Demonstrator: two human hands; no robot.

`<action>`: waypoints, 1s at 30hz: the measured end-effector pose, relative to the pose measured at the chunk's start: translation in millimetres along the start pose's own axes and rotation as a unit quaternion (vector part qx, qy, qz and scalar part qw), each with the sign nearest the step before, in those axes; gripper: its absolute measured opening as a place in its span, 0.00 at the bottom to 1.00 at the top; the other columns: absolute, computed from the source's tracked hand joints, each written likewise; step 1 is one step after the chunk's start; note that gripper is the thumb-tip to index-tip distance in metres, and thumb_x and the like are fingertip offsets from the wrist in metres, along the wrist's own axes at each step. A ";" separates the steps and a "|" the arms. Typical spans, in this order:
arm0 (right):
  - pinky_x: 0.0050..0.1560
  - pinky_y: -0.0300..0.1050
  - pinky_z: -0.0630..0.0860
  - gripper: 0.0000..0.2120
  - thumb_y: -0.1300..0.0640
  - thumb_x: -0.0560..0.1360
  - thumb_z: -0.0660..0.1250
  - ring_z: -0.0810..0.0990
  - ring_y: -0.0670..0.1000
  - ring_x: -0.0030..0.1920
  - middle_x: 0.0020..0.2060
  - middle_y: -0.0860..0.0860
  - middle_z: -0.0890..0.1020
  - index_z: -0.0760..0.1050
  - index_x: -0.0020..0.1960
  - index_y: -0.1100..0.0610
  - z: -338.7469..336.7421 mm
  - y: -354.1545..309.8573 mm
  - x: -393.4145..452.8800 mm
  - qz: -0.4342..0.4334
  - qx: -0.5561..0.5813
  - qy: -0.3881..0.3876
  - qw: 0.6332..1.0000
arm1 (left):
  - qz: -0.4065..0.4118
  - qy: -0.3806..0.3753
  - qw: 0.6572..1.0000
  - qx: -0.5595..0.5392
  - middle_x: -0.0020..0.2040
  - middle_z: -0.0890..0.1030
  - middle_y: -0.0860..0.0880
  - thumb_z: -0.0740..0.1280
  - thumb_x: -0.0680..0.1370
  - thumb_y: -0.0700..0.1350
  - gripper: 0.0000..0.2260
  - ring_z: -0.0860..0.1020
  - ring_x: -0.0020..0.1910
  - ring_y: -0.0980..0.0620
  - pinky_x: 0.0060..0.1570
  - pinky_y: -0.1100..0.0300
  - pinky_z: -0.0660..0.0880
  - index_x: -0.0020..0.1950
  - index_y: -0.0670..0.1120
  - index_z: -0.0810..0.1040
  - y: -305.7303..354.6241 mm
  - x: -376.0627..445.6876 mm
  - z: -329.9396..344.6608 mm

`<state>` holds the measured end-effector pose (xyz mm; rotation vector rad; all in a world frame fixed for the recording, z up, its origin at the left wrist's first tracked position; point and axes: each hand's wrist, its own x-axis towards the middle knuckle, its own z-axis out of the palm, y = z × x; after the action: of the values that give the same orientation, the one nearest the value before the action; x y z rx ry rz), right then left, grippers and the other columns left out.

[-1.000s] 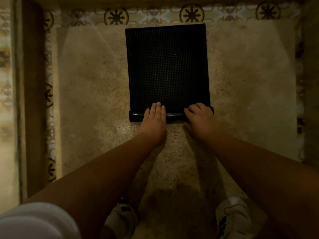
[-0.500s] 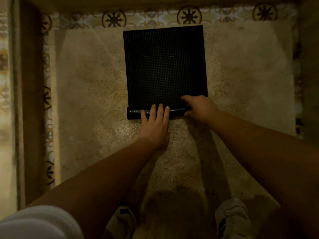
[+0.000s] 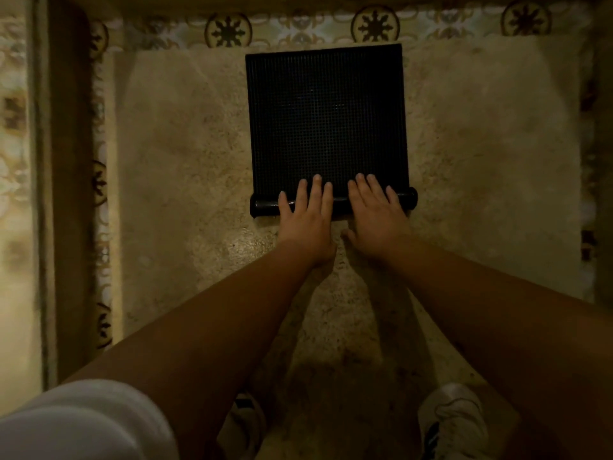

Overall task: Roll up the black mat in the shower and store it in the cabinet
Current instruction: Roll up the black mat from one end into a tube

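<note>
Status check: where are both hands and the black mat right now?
Left hand and right hand flat, open on the roll. Black gridded rubber mat mostly unrolled on the speckled shower floor. Nothing blocking ahead.

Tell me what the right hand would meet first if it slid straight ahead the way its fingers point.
Right hand would first cross the flat, unrolled black rubber mat, then probably the patterned tile border.

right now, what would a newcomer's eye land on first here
First the black square-gridded rubber mat, lying dark against the pale speckled stone shower floor at upper centre, its near edge curled into a thin roll. Next, the left hand and right hand, side by side and flat on that roll with fingers spread. A band of patterned sun-motif tiles borders the far edge.
</note>
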<state>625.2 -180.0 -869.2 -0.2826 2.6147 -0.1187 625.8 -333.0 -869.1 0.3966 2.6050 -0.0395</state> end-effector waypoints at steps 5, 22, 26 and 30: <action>0.74 0.55 0.42 0.46 0.36 0.73 0.62 0.41 0.54 0.77 0.79 0.55 0.46 0.43 0.78 0.58 -7.9 5.3 22.4 -0.007 0.009 -0.023 1.000 | 0.014 0.051 0.998 0.019 0.79 0.47 0.42 0.54 0.75 0.59 0.38 0.46 0.76 0.39 0.69 0.33 0.41 0.78 0.46 0.41 -10.3 -9.6 5.0; 0.49 0.52 0.72 0.14 0.54 0.75 0.67 0.74 0.60 0.55 0.52 0.59 0.79 0.76 0.58 0.60 -44.4 7.7 39.2 -0.029 0.036 0.055 0.997 | 0.010 0.043 0.998 -0.047 0.72 0.68 0.44 0.64 0.78 0.51 0.27 0.62 0.73 0.41 0.69 0.34 0.56 0.74 0.47 0.60 -20.2 31.1 -27.0; 0.47 0.51 0.74 0.12 0.53 0.74 0.68 0.76 0.60 0.51 0.49 0.58 0.78 0.76 0.54 0.59 -56.3 5.5 43.2 -0.022 -0.012 0.016 1.000 | 0.009 0.041 0.997 -0.059 0.64 0.74 0.43 0.67 0.75 0.53 0.26 0.70 0.66 0.41 0.66 0.36 0.60 0.71 0.47 0.65 -24.6 35.4 -32.5; 0.46 0.51 0.78 0.16 0.44 0.71 0.69 0.78 0.58 0.47 0.46 0.55 0.79 0.78 0.52 0.54 -63.7 2.0 41.8 -0.020 -0.020 -0.079 0.996 | 0.007 0.054 0.997 -0.060 0.58 0.76 0.44 0.67 0.75 0.55 0.22 0.74 0.60 0.41 0.64 0.37 0.63 0.65 0.47 0.70 -24.1 22.1 -23.6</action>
<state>557.8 -185.3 -833.9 -0.3430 2.4573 -0.0561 589.4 -347.7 -860.3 0.3834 2.6940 0.1463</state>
